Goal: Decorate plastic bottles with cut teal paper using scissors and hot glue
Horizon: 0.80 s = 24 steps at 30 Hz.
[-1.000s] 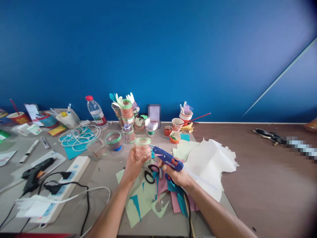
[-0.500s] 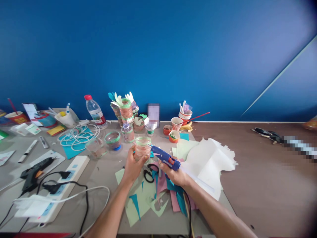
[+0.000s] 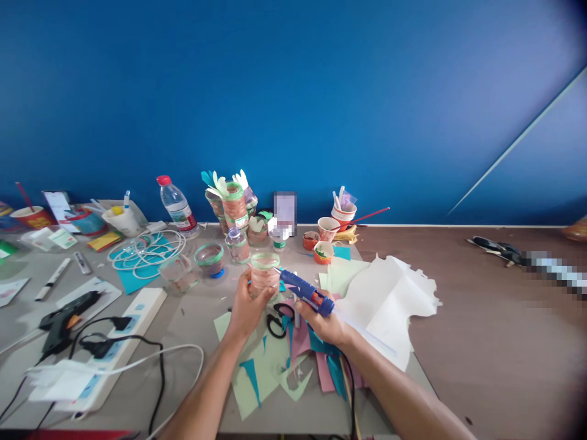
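My left hand (image 3: pixel 245 305) is wrapped round a small clear plastic cup (image 3: pixel 265 273) that has a green rim and brown cord wound round its body. My right hand (image 3: pixel 326 322) grips a blue hot glue gun (image 3: pixel 306 293) by its handle. The gun's nozzle points left and sits right at the side of the cup. Both hands hover over cut pieces of green, pink and teal paper (image 3: pixel 270 360) and black scissors (image 3: pixel 277 319).
A white power strip (image 3: pixel 114 342) with black plugs and a black glue gun (image 3: pixel 64 321) lie at the left. Decorated cups (image 3: pixel 235 208), a water bottle (image 3: pixel 175 206), coiled white cable (image 3: pixel 147 249) and paper cups (image 3: pixel 328 229) stand behind. White paper (image 3: pixel 389 302) lies at the right.
Both hands and what they hold stay almost where they were; the cup and the glue gun shifted only slightly, with the nozzle still at the cup's side.
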{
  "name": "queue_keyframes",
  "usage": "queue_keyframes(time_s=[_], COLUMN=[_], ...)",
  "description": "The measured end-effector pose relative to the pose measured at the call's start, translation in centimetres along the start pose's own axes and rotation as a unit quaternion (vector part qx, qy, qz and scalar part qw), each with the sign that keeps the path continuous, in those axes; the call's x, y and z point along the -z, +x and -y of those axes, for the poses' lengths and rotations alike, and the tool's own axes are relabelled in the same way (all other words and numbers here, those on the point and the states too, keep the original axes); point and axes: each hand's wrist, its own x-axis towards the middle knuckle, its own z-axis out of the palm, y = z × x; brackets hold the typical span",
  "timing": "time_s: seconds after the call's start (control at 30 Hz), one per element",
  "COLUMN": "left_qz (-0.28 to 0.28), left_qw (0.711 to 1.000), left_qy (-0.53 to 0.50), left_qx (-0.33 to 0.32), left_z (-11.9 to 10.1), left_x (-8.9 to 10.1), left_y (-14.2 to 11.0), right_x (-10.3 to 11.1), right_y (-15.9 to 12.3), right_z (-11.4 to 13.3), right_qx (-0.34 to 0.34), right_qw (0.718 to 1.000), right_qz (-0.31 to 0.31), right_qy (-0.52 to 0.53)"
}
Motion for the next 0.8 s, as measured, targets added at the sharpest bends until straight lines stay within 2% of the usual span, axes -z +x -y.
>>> queue_keyframes(time_s=[0.17,0.33,0.47,0.8], left_qz=[0.015,0.027,0.038,0.046], left_qw=[0.999,0.995,0.989,0.988], left_qy=[-0.049,-0.095,-0.141,-0.144], left_qx=[0.015,0.026,0.011,0.037], left_z=[0.0,-1.0,-1.5,-2.0], left_x=[0.0,-0.2,-0.2,-0.4], left_y=[0.0,-0.2,-0.2,-0.2], right_x=[0.0,0.2,0.4,0.4], right_y=[0.0,0.1,0.2,0.0], right_z=[-0.1,0.2,0.3,0.3], right_qx=[-0.021,-0.036,-0.045,-0.039], right_qw=[1.0,0.999,0.998,0.999], right_qz=[-0.016,-0.009,-0.016,0.0], right_qy=[-0.005,-0.02,-0.027,-0.031])
